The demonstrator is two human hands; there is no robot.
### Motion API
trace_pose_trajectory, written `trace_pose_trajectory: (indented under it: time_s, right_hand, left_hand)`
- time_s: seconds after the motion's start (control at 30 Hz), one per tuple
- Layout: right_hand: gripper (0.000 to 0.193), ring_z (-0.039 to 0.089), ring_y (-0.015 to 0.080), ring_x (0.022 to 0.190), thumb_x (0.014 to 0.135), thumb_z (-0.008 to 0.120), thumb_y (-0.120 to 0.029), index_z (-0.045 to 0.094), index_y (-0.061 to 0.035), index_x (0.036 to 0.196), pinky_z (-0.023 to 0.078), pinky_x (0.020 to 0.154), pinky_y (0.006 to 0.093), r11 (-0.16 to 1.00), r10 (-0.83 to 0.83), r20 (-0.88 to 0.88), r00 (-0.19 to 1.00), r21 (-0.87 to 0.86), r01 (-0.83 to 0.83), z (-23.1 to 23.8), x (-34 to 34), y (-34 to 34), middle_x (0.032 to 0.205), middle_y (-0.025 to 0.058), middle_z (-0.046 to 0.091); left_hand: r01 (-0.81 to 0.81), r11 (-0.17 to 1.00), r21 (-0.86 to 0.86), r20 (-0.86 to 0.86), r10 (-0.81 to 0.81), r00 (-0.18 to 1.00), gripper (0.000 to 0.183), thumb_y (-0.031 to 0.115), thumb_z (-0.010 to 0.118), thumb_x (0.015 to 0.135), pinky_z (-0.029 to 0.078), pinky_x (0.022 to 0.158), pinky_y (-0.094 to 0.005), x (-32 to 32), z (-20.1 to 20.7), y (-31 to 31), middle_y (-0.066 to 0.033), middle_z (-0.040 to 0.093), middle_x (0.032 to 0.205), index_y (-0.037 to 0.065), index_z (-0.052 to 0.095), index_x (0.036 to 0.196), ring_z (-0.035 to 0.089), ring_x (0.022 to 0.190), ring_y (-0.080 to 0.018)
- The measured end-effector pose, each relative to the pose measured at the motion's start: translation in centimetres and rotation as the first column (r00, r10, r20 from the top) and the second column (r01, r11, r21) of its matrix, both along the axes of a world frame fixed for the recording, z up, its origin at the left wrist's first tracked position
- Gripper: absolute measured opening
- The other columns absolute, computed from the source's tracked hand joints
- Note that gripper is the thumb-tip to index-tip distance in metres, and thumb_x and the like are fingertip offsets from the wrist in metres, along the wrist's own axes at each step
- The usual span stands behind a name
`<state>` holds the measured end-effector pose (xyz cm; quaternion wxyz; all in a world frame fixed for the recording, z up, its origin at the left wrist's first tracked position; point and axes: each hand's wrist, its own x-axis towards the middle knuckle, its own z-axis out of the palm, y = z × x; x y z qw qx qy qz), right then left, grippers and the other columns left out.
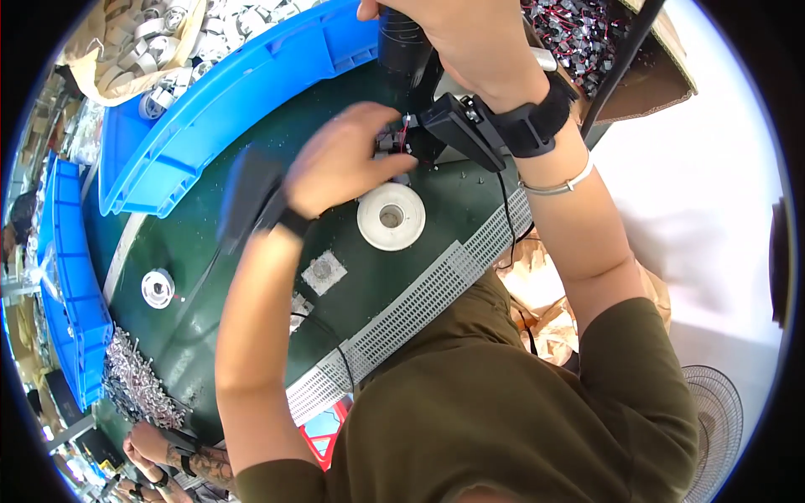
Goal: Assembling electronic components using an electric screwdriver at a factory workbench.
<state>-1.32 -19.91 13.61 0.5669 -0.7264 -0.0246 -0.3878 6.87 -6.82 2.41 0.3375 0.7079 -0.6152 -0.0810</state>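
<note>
Here the left hand [340, 159] pinches a small wired part [394, 141] on the green bench [251, 277], at twelve o'clock of the white spool [391, 216], while the right hand [465, 42] grips a black power driver [402, 46] above it, best kept upright and steady.

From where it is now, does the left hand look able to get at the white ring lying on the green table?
Probably yes. The left hand is busy at a small wired part, but the white ring lies just beside it on the green table, with nothing lying between them.
</note>
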Motion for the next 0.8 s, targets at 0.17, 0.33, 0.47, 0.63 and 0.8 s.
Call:
trace_pose_trajectory:
  time_s: [0.17, 0.33, 0.47, 0.63, 0.8]
  right_hand:
    - [0.024, 0.055, 0.0075, 0.061, 0.077, 0.073, -0.015, 0.057, -0.0006, 0.086, 0.044, 0.054, 0.0217, 1.000, -0.012, 0.014, 1.000, 0.021, 0.012, 0.3, -1.2, -0.6, 0.070, 0.0017, 0.059]
    - [0.029, 0.055, 0.0084, 0.064, 0.076, 0.074, -0.015, 0.056, 0.0001, 0.094, 0.045, 0.057, 0.0233, 0.994, -0.018, 0.047, 0.999, -0.106, 0.023, -0.8, -0.5, -1.3, 0.070, 0.0010, 0.058]
    - [0.042, 0.055, 0.0099, 0.072, 0.075, 0.075, -0.017, 0.053, -0.0006, 0.107, 0.045, 0.064, 0.0231, 0.999, 0.053, 0.023, 0.998, -0.001, -0.053, -2.0, 1.0, -0.4, 0.080, 0.0031, 0.059]
    - [0.069, 0.055, 0.0113, 0.075, 0.076, 0.075, -0.018, 0.036, 0.0015, 0.129, 0.045, 0.067, 0.0237, 0.936, -0.345, 0.204, 0.916, 0.002, 0.352, -2.4, 0.6, 3.5, 0.086, 0.0050, 0.058]
    - [0.026, 0.060, 0.0127, 0.083, 0.081, 0.069, -0.011, 0.060, -0.0027, 0.104, 0.050, 0.072, 0.0261, 0.916, 0.059, -0.133, 0.989, -0.386, -0.106, -4.8, -0.4, 3.0, 0.100, 0.0066, 0.062]
  left_hand:
    - [0.010, 0.975, 0.223, 0.180, -0.052, 0.982, 0.032, 0.022, 0.069, 0.072, 0.046, 0.079, -0.0393, 0.4, -2.4, -3.3, -0.0129, 0.061, 0.094, 0.005, 0.063, 0.099, 0.057, 0.091, -0.0320]
    - [-0.246, 0.961, 0.127, 0.185, 0.220, 0.958, 0.014, 0.012, 0.066, 0.074, 0.049, 0.072, -0.0381, 6.1, -2.7, 4.4, -0.0109, 0.064, 0.087, 0.005, 0.068, 0.087, 0.061, 0.082, -0.0301]
    - [-0.324, 0.945, 0.042, 0.089, 0.320, 0.943, 0.017, 0.017, 0.063, 0.084, 0.049, 0.070, -0.0361, 6.6, -2.9, 8.0, -0.0133, 0.065, 0.091, 0.003, 0.067, 0.094, 0.062, 0.081, -0.0301]
    - [-0.515, 0.850, -0.109, -0.076, 0.509, 0.857, 0.039, 0.036, 0.047, 0.097, 0.047, 0.065, -0.0342, 6.6, -2.0, 10.6, -0.0130, 0.065, 0.080, 0.002, 0.066, 0.098, 0.061, 0.069, -0.0242]
    - [-0.622, 0.782, 0.039, -0.472, 0.563, 0.679, 0.045, 0.037, 0.043, 0.099, 0.047, 0.053, -0.0261, 5.5, 2.7, 10.5, -0.0033, 0.058, 0.069, -0.001, 0.066, 0.093, 0.057, 0.057, -0.0114]
